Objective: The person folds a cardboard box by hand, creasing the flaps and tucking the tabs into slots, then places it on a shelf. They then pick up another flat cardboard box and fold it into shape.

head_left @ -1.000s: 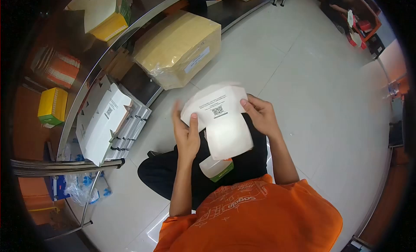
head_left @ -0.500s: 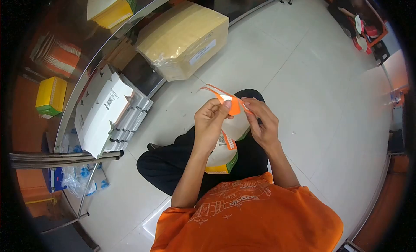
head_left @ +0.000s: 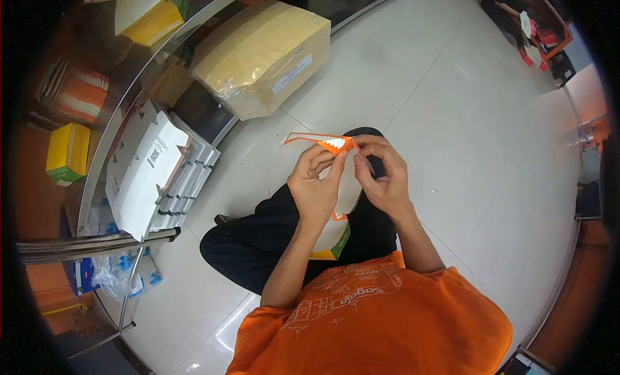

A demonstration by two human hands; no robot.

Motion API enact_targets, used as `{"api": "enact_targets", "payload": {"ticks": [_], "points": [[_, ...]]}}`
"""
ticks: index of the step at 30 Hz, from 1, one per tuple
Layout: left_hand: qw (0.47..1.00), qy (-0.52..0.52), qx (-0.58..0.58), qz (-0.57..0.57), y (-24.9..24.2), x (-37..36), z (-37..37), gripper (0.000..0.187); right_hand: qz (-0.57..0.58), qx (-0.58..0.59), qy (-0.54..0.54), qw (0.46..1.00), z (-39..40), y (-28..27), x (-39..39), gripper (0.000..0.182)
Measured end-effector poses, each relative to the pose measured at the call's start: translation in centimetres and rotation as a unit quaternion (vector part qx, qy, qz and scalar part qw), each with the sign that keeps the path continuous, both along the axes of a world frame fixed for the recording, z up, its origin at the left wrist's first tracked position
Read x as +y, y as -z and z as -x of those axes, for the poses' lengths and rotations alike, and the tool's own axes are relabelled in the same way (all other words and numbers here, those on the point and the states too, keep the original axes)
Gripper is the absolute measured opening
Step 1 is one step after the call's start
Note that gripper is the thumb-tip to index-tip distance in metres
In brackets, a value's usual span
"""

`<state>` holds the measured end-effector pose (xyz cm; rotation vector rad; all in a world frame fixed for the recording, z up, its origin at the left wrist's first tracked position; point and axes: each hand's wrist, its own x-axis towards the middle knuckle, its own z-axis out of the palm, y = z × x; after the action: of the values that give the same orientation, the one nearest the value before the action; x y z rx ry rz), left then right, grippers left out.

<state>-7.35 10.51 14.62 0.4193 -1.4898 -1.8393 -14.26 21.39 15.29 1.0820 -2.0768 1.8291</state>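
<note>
Above my lap, my left hand (head_left: 315, 186) pinches an orange strip with a white scalloped pattern (head_left: 328, 142), thumb against fingers. It looks like paper or thin card, and its narrow end sticks out to the left. My right hand (head_left: 386, 176) has its fingers closed at the right end of the same strip, partly covering it. Beneath the hands, a cream, yellow and green carton (head_left: 331, 241) rests in my lap between my crossed legs. A small orange and white patterned piece (head_left: 338, 216) shows against it, mostly behind my left hand.
A large taped cardboard box (head_left: 261, 59) stands ahead left. Left of me are stacked white card sheets (head_left: 145, 168), a yellow-green carton (head_left: 68, 152) and crumpled plastic (head_left: 126, 272) by a metal leg. Another person (head_left: 507, 10) sits far right near red-and-white items.
The orange strip has turned and lies more level, its hanging lower part raised out of sight. My right hand has shifted slightly left. The view has moved a little.
</note>
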Motion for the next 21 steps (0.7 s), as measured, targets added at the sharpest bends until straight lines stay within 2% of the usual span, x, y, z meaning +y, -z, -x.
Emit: {"api": "enact_targets", "payload": {"ticks": [2,3,4,5,6,9,11,13,14,17,21], "points": [[0.997,-0.010,-0.052,0.047,0.9,0.0,-0.7,0.018,-0.021,-0.029,0.006,0.999,-0.1,1.1,0.2,0.013],[0.985,0.005,-0.101,0.139,0.0,-0.3,-1.4,0.015,-0.035,-0.034,-0.003,0.999,-0.4,1.5,0.7,0.014],[0.983,-0.005,-0.152,0.100,0.2,-0.1,-1.5,0.011,-0.031,-0.001,-0.012,0.999,0.0,1.6,0.7,0.015],[0.988,-0.013,-0.116,0.103,0.7,0.1,-1.0,0.010,-0.029,-0.013,-0.014,0.999,0.2,1.7,0.9,0.015],[0.985,0.012,-0.134,0.107,0.1,0.5,-1.1,0.008,-0.030,0.016,-0.013,0.999,0.5,1.2,1.3,0.016],[0.995,0.036,-0.094,0.014,0.0,2.6,0.1,0.012,-0.029,0.012,0.004,1.000,0.7,0.7,3.1,0.016],[0.995,0.058,-0.081,0.025,1.1,2.3,0.7,0.013,-0.029,-0.008,0.009,0.999,0.9,0.6,3.3,0.016],[0.994,0.078,-0.069,0.034,2.0,2.6,1.0,0.015,0.018,-0.027,-0.023,0.999,1.3,0.9,4.3,0.017],[0.990,0.099,-0.081,0.056,2.3,2.7,1.1,0.014,0.019,0.006,-0.008,1.000,1.7,1.7,4.7,0.017],[0.984,0.128,-0.079,0.096,2.5,3.6,1.4,0.014,0.046,-0.001,-0.007,0.999,2.1,2.9,6.0,0.017],[0.981,0.164,-0.084,0.057,2.5,3.8,1.7,0.013,0.064,0.027,-0.030,0.997,2.6,3.4,7.2,0.015]]}}
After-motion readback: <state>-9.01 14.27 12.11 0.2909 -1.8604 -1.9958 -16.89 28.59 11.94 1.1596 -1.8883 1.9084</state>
